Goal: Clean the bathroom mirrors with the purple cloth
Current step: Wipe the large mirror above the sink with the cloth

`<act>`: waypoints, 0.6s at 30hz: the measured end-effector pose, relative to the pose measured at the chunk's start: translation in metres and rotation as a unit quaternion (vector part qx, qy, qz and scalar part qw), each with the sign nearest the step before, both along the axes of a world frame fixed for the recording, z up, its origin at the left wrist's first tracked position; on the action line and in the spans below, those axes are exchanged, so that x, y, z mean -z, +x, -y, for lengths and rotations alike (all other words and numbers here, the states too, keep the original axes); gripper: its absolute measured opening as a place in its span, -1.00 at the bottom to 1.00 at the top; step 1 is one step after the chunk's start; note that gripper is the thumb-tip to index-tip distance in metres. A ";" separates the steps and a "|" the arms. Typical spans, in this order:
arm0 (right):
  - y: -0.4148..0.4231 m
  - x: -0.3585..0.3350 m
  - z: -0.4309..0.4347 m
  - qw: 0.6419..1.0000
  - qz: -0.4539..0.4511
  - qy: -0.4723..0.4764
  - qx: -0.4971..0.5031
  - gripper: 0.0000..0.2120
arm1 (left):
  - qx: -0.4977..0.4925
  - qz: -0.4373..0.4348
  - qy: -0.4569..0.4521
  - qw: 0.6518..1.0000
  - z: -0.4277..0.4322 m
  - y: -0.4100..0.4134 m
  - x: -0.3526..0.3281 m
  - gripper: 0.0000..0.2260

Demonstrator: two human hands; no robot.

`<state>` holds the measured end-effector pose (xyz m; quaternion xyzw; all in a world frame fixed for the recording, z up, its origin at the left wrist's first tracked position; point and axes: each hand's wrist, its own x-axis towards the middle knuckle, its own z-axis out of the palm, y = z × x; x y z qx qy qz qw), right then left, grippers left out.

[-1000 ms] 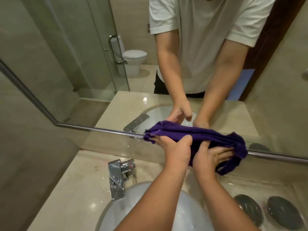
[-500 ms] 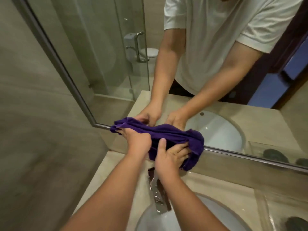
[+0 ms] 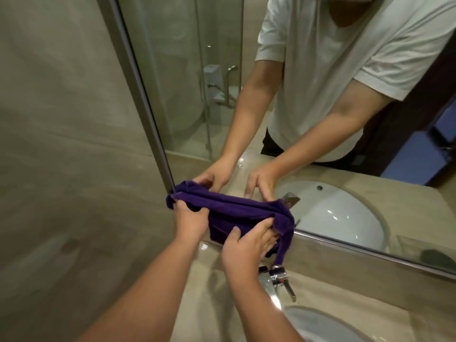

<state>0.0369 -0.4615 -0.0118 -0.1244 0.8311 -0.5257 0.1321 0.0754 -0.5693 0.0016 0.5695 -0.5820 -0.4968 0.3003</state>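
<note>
Purple cloth (image 3: pixel 237 213) is bunched lengthwise against the bottom left corner of the mirror (image 3: pixel 185 70), lying over its metal frame (image 3: pixel 138 95). Left hand (image 3: pixel 191 218) grips the cloth's left end at the corner. Right hand (image 3: pixel 246 248) pinches the right end, fingers curled into the folds.

Risk: a loose tail of cloth hangs down to the tap (image 3: pixel 278 280) and could snag its lever on a sideways pass. Bunched fabric gives poor contact and may leave streaks.

Room: the side wall (image 3: pixel 61 119) and the frame block travel leftward. The glass lies open upward and to the right. Worktop (image 3: pixel 345 292) and basin (image 3: pixel 320 324) sit close below
</note>
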 end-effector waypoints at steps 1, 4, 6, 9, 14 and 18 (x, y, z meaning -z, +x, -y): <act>-0.005 -0.003 -0.004 1.000 -0.019 -0.011 0.016 -0.07 | -0.004 0.025 -0.016 1.000 -0.004 -0.002 0.002 -0.41; -0.017 -0.016 -0.015 0.997 -0.059 -0.034 0.038 -0.05 | -0.024 0.039 0.006 0.999 -0.018 -0.011 -0.001 -0.55; -0.018 -0.026 -0.021 0.996 -0.077 -0.037 0.027 -0.03 | -0.039 -0.081 0.081 0.993 -0.027 -0.024 -0.013 -0.62; -0.018 -0.039 -0.026 0.988 -0.153 -0.034 0.002 0.00 | -0.120 -0.180 0.085 0.972 -0.030 -0.041 -0.033 -0.61; -0.032 -0.076 -0.022 0.947 -0.312 0.052 -0.059 -0.08 | -0.291 -0.308 0.046 0.905 -0.024 -0.056 -0.065 -0.48; -0.044 -0.105 -0.012 0.903 -0.402 0.109 -0.105 -0.09 | -0.374 -0.349 0.047 0.858 -0.012 -0.061 -0.099 -0.77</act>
